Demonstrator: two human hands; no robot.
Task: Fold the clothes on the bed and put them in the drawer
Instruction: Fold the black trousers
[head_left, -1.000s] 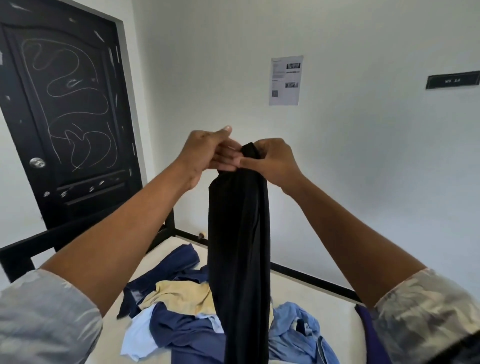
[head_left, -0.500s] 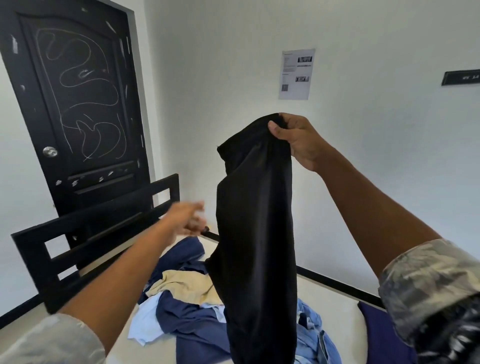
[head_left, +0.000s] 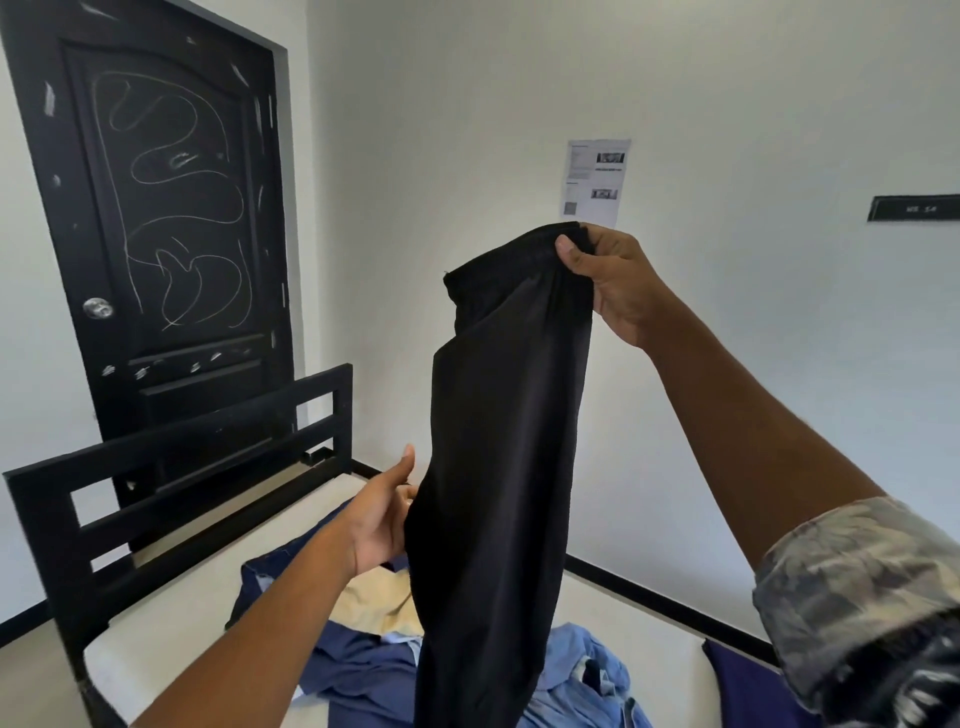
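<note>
A long black garment (head_left: 498, 441) hangs in the air in front of me, its lower end dropping out of view at the bottom. My right hand (head_left: 613, 283) pinches its top edge, held high. My left hand (head_left: 382, 512) is lower, at the garment's left edge about halfway down, thumb up and fingers partly hidden behind the cloth. On the bed (head_left: 171, 618) below lies a pile of clothes: dark blue pieces (head_left: 363, 675), a beige one (head_left: 379, 603) and a light blue shirt (head_left: 582, 680). No drawer is in view.
A black bed frame end (head_left: 176, 467) stands at the left, with a scratched black door (head_left: 166, 223) behind it. White walls carry a paper notice (head_left: 595, 182) and a black sign (head_left: 914, 208). A dark purple cloth (head_left: 748, 686) lies at the bed's right.
My left hand let go of the garment's top, dropped, and came up to its left edge at mid-height. My right hand kept the top pinched and shifted right.
</note>
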